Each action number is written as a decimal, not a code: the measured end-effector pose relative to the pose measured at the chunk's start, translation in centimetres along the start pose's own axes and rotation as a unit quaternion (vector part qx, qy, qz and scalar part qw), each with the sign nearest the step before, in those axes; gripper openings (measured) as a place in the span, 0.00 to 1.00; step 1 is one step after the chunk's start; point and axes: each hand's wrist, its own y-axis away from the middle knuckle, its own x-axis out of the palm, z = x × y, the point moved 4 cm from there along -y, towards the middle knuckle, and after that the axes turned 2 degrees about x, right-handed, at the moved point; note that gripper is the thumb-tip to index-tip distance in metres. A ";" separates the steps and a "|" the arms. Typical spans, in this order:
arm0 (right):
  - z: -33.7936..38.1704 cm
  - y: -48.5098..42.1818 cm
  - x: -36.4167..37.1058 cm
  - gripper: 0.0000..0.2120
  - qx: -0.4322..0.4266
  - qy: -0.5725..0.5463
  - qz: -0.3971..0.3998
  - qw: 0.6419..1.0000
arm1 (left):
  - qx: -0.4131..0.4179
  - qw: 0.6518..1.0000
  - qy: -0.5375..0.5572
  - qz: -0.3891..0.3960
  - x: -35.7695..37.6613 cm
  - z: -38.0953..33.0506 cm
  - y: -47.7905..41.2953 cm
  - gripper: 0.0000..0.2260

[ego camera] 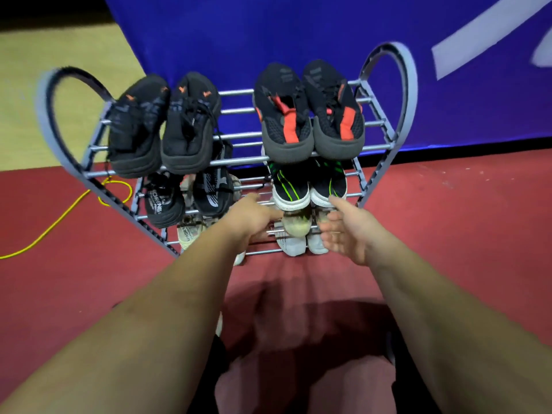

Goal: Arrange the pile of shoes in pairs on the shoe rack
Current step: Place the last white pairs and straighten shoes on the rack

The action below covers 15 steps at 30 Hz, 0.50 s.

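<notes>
Currently the shoe rack (pixel 409 85) carries shoes (pixel 310 115) side by side on its tiers. The left hand (pixel 254 216) and right hand (pixel 349 231) are open and empty, flanking the beige pair (pixel 295 225) on a lower tier. Risk: an uneven nudge may tip one shoe through a gap.

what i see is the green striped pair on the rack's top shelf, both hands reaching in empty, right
No: the head view shows the green striped pair on the second shelf, under the red striped pair. The left hand and right hand do reach in empty.
</notes>
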 end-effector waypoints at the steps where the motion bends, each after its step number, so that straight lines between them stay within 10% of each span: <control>1: 0.1 1.5 0.2 0.22 -0.012 0.022 -0.004 1.000 | 0.021 0.998 -0.061 -0.015 -1.5 0.0 1.1 0.32; 15: 3.0 19.1 11.5 0.07 -0.189 0.164 0.042 0.967 | 0.145 0.943 -0.261 -0.149 -17.9 -2.3 20.5 0.10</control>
